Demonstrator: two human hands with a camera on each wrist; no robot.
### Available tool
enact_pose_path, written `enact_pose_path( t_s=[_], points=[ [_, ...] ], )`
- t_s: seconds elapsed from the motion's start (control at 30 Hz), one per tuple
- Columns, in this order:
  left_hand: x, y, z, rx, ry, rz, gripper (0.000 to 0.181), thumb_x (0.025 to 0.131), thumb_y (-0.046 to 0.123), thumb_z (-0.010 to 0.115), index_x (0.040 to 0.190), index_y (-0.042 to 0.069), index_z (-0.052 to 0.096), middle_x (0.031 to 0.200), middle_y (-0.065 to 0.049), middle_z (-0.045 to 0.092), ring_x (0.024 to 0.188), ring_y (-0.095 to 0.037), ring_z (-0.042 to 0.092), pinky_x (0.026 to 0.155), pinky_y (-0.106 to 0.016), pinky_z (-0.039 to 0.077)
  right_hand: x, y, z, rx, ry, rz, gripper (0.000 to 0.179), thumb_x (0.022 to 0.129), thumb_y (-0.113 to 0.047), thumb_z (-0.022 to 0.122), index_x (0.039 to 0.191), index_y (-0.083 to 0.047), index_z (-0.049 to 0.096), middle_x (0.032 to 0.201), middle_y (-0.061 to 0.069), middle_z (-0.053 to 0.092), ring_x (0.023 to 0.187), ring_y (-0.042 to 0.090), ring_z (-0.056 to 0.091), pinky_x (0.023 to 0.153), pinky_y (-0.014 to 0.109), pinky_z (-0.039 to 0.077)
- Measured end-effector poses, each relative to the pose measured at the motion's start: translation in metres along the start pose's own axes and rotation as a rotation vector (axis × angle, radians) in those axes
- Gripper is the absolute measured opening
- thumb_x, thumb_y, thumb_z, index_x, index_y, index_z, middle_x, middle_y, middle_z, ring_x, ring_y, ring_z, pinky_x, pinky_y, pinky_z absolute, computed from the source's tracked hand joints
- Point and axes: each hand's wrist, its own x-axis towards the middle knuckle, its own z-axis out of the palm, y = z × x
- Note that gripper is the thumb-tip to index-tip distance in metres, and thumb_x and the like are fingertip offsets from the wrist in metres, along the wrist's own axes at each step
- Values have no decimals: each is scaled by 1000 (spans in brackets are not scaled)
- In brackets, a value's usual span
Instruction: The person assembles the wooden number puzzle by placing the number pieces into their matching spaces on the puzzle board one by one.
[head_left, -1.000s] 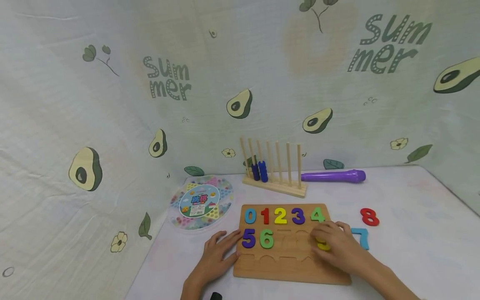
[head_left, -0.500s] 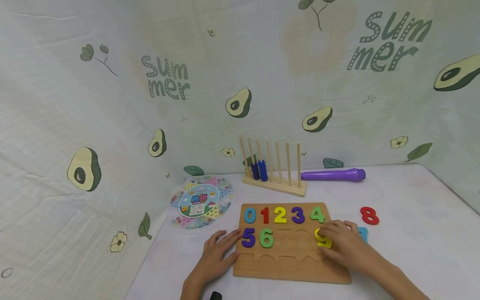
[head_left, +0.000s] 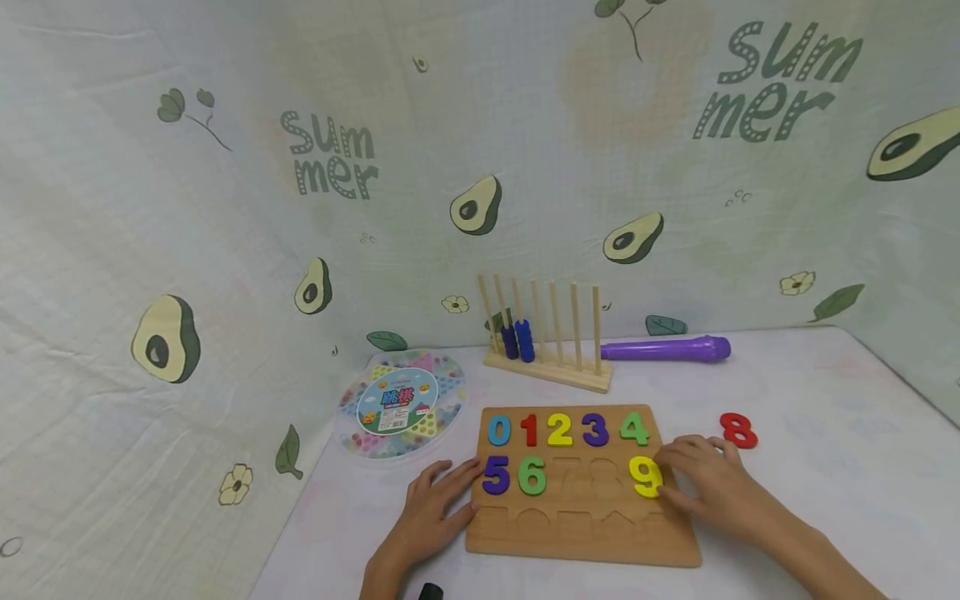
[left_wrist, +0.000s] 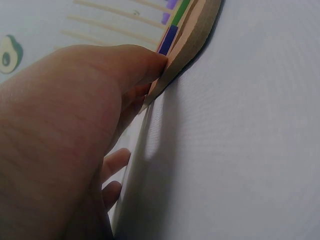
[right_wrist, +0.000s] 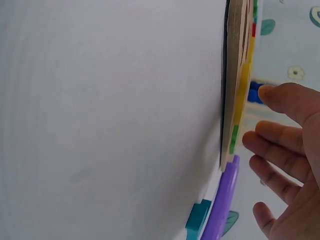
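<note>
A wooden number board (head_left: 570, 546) lies in front of me. Its top row carries 0 to 4; below sit a purple 5 (head_left: 497, 472) and green 6 (head_left: 532, 481). The yellow 9 (head_left: 656, 475) lies at the right of that second row. My left hand (head_left: 427, 521) touches the board's left edge with fingertips and thumb. Over the right edge, my right hand (head_left: 716, 487) hovers beside the 9, fingers spread and holding nothing. A teal piece (right_wrist: 197, 217) shows on the table in the right wrist view; in the head view the right hand hides the blue 7.
A red 8 (head_left: 738, 431) lies on the table right of the board. Behind stand a wooden peg rack (head_left: 555, 375) with dark blue beads and a purple stick (head_left: 663, 350). A round, clear game box (head_left: 397, 402) sits at the back left.
My right hand has let go of the yellow 9 and moved right, toward the board's edge. The 9 now lies uncovered, and the hand covers the blue 7. The left hand stays put.
</note>
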Motion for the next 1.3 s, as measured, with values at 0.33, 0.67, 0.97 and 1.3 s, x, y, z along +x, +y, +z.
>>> enact_pose_path(
  t_s=[0.33, 0.67, 0.97, 1.3],
  points=[
    [-1, 0, 0, -15, 2, 3, 52, 99, 45, 56, 149, 33, 48, 154, 16, 42, 141, -33, 29, 105, -65, 21, -1, 18, -4, -27, -38, 47, 37, 78, -32, 85, 109, -16, 73, 112, 2, 69, 114, 34, 54, 91, 61, 27],
    [0, -1, -1, -20, 1, 6, 53, 99, 46, 56, 150, 33, 48, 155, 16, 41, 142, -34, 28, 106, -65, 19, -5, 33, -11, -15, -45, 94, 38, 79, -29, 84, 110, -10, 72, 113, 7, 69, 114, 37, 52, 91, 62, 26],
    [0, -1, 1, -20, -4, 0, 53, 100, 46, 56, 150, 33, 47, 155, 17, 41, 142, -33, 28, 106, -65, 19, -6, 56, -12, -59, -68, 122, 42, 75, -30, 86, 108, -8, 73, 112, 13, 69, 114, 42, 50, 91, 69, 25],
    [0, -2, 0, -13, -8, -12, 53, 99, 49, 55, 150, 35, 47, 155, 18, 40, 143, -32, 27, 107, -64, 19, -14, 74, -14, -58, -140, 163, 53, 73, -38, 87, 113, -7, 70, 114, 14, 68, 114, 45, 47, 90, 71, 24]
  ],
)
